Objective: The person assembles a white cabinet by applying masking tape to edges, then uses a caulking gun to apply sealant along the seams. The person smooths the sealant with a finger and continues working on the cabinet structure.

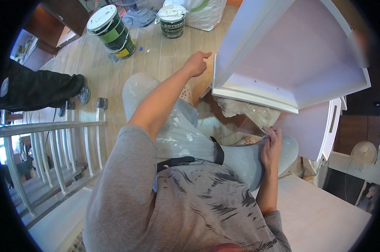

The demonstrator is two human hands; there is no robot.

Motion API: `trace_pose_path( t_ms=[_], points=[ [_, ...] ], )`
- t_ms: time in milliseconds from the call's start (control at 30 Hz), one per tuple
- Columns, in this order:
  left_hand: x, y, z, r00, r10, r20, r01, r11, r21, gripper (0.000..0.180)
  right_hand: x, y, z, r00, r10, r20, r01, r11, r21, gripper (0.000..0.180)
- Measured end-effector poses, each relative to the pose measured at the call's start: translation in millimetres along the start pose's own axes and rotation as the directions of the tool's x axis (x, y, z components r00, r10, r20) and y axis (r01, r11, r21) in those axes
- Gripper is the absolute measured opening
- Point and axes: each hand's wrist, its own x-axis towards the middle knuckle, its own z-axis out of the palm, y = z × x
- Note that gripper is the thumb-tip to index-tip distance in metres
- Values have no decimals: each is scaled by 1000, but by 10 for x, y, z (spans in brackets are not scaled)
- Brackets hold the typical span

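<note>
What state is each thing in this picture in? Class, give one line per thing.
Left hand: gripping a small tan sanding block at the cabinet's edge.
Right hand: fingers resting on the pale panel below.
White open-fronted wooden cabinet: tilted, empty.
Two stacked paint cans: lids on.
White lidded bucket: closed, upright.

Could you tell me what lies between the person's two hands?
In the head view, the white cabinet's lower edge and crumpled plastic sheeting lie between left hand and right hand.
</note>
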Motion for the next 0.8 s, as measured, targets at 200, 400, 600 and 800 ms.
trace_pose_path(
  t_ms=[200,400,600,800],
  points=[
    [40,179,51,954,-218,206,272,920,-283,53,41,-30,11,1000,17,18,-17,1000,-2,45],
    [5,45,155,999,-37,32,40,994,-106,48,78,-11,28,1000,11,23,-11,1000,-13,48],
    [-181,208,54,1000,-8,13,8,999,-40,46,71,-2,45,1000,-2,4,2,1000,5,51],
    [-296,339,-109,995,-83,51,86,994,-63,47,58,21,36,1000,1,9,-1,999,32,51]
  ],
)
